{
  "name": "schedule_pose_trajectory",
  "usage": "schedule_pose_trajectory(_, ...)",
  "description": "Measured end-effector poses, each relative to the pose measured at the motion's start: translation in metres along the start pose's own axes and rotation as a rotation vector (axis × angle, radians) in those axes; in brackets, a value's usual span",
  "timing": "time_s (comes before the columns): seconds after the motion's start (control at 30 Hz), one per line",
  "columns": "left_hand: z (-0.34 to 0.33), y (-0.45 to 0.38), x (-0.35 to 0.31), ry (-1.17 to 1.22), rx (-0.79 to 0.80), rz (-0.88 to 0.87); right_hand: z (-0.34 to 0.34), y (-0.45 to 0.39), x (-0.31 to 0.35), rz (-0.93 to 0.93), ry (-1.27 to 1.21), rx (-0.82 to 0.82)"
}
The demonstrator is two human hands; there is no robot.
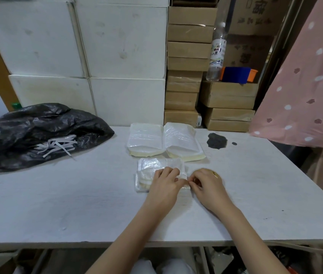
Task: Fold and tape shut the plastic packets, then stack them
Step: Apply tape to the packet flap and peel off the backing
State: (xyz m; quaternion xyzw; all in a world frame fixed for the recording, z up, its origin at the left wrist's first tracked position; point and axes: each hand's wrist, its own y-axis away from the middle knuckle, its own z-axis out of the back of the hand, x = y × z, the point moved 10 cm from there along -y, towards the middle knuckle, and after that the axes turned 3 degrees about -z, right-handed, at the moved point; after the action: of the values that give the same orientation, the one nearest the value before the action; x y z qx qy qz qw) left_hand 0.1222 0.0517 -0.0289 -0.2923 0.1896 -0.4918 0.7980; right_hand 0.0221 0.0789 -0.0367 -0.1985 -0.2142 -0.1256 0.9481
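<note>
A clear plastic packet [152, 171] with pale contents lies on the white table [77, 204] in front of me. My left hand [163, 184] rests on its right half, fingers curled and pressing the plastic down. My right hand [206, 184] pinches the packet's right edge with thumb and fingertips; whether a tape strip is between them I cannot tell. Behind the packet stand two stacks of sealed packets, the left stack [145, 140] and the right stack [183, 142], side by side.
A black plastic bag [28, 133] with white paper strips [58, 145] lies at the table's left. A dark stain [217, 141] marks the table at right. White boxes [117, 56] and cardboard boxes [188, 66] line the back, with a bottle [217, 54]. A pink dotted cloth [304, 86] hangs right.
</note>
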Motion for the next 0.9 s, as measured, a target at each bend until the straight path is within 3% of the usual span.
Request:
schedule_pose_trajectory(0.53, 0.0, -0.002, 0.004, 0.029, 0.074, 0.132, -0.001, 0.006, 0.01, 0.142, -0.052, -0.016)
schedule_pose_trajectory(0.9, -0.002, -0.003, 0.007, 0.061, 0.108, 0.193, 0.005, 0.017, 0.007, 0.103, -0.137, -0.003)
